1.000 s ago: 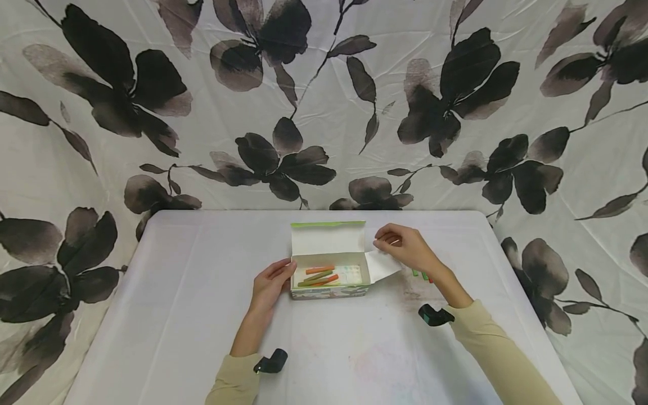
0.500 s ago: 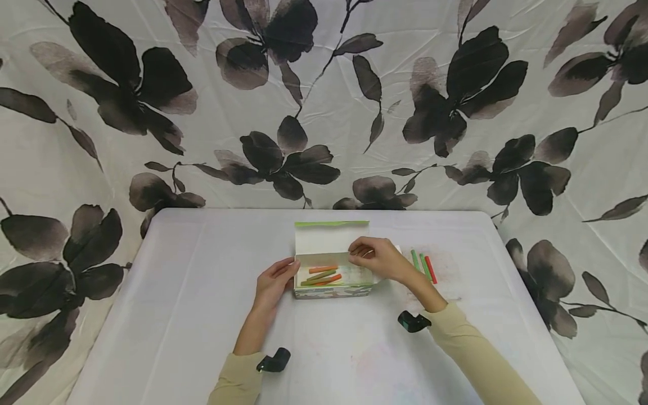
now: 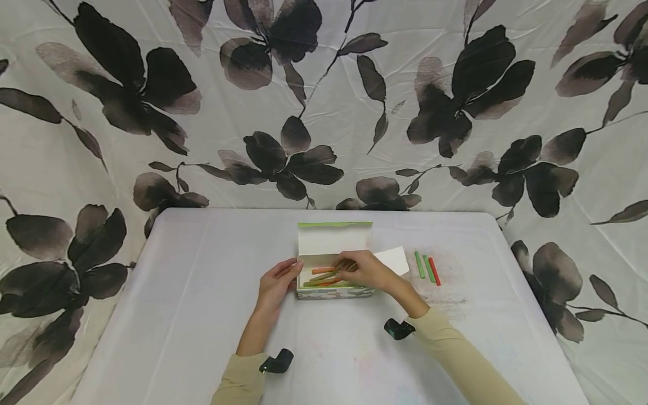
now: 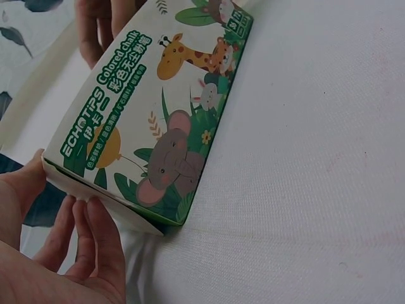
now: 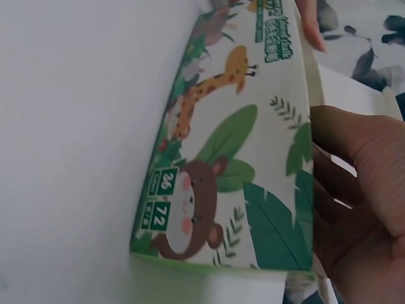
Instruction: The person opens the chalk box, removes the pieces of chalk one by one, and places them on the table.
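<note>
A chalk box point(image 3: 334, 293) printed with cartoon animals stands with its lid point(image 3: 334, 239) raised at the back. Orange and olive-green chalk sticks point(image 3: 321, 271) lie inside it. My left hand point(image 3: 275, 284) grips the box's left end, thumb at the upper edge and fingers against the end panel, as the left wrist view also shows. My right hand point(image 3: 367, 270) reaches over the right end into the box with bent fingers near the chalk. In the right wrist view the box wall point(image 5: 253, 158) hides those fingertips, so whether they pinch a stick is unclear.
Two green chalk sticks point(image 3: 419, 264) and a red chalk stick point(image 3: 434, 271) lie to the right of the box, on a chalk-smudged white tablecloth point(image 3: 455, 301). A white end flap point(image 3: 395, 260) sticks out at the box's right. Behind hangs a floral cloth point(image 3: 283, 73).
My right hand has moved left and down, from above the end flap into the box. The loose sticks on the right are now uncovered. My left hand stays on the box.
</note>
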`<state>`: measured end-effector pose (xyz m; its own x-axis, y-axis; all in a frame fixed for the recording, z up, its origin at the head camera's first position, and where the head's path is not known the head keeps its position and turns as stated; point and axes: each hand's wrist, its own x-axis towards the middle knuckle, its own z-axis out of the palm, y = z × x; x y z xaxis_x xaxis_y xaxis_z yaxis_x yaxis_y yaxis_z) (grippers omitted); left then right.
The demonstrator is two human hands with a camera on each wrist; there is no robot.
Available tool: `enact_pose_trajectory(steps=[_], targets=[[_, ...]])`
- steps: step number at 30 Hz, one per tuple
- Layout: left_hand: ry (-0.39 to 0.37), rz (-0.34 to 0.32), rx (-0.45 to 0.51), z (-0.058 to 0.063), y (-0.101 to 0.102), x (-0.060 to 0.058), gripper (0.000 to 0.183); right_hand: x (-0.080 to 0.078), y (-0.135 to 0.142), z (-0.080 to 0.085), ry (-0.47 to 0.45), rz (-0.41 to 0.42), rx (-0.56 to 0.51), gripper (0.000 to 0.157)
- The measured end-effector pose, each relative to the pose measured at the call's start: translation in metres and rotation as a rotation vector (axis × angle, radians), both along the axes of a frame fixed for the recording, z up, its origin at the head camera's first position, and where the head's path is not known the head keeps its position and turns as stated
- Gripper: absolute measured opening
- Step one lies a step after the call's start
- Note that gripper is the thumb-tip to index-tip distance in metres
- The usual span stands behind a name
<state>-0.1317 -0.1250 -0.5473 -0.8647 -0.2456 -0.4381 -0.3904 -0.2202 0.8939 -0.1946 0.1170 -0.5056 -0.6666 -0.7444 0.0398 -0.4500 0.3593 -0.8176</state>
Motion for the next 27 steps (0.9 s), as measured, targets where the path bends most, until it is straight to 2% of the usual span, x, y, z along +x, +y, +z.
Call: enact_pose_trajectory(steps=[11,23,27], targets=[[0.009,-0.003,0.005,0.002,0.001,0.000,0.050,0.001,-0.023,-0.012,0.068,0.066,0.080,0.021],[0.010,-0.011,0.016,0.005,0.001,0.002,0.053,-0.006,-0.044,-0.013,-0.005,0.104,0.216,0.015],[0.013,-0.010,0.011,0.004,0.001,0.002,0.051,-0.007,-0.049,-0.011,-0.001,0.107,0.266,0.013]])
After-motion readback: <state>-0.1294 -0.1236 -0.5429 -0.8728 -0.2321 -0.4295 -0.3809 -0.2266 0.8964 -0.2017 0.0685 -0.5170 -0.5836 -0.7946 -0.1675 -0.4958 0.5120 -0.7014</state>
